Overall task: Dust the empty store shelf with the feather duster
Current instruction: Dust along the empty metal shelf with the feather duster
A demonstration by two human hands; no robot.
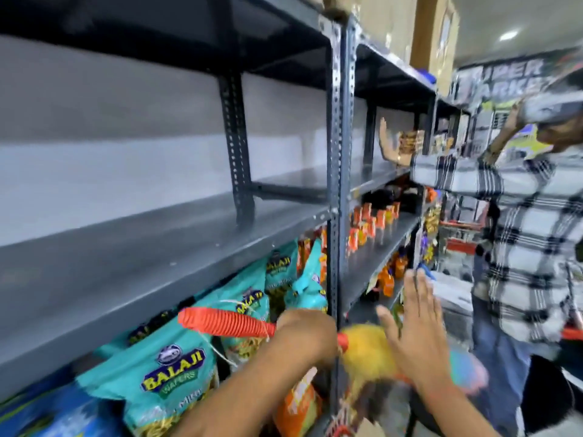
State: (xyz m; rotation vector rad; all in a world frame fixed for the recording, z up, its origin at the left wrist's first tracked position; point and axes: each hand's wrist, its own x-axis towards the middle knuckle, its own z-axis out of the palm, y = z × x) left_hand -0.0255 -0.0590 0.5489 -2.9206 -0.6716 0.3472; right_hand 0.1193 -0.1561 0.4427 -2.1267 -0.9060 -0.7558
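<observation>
The empty grey metal shelf [132, 247] runs across the left and middle of the head view, with a pale wall behind it. My left hand [307, 331] is closed around the feather duster's ribbed orange handle [220, 323], which points left below the shelf's front edge. The duster's yellow, multicoloured feather head [366, 351] hangs low to the right of that hand. My right hand [416, 329] is flat and spread, fingers apart, against or just in front of the feathers. The frame is blurred by motion.
Teal snack bags [176, 373] fill the shelf below the empty one. A slotted upright post [339, 184] divides the bays. Orange packets [372, 225] sit to the right. A person in a checked shirt [517, 234] stands close on the right, reaching into the shelves.
</observation>
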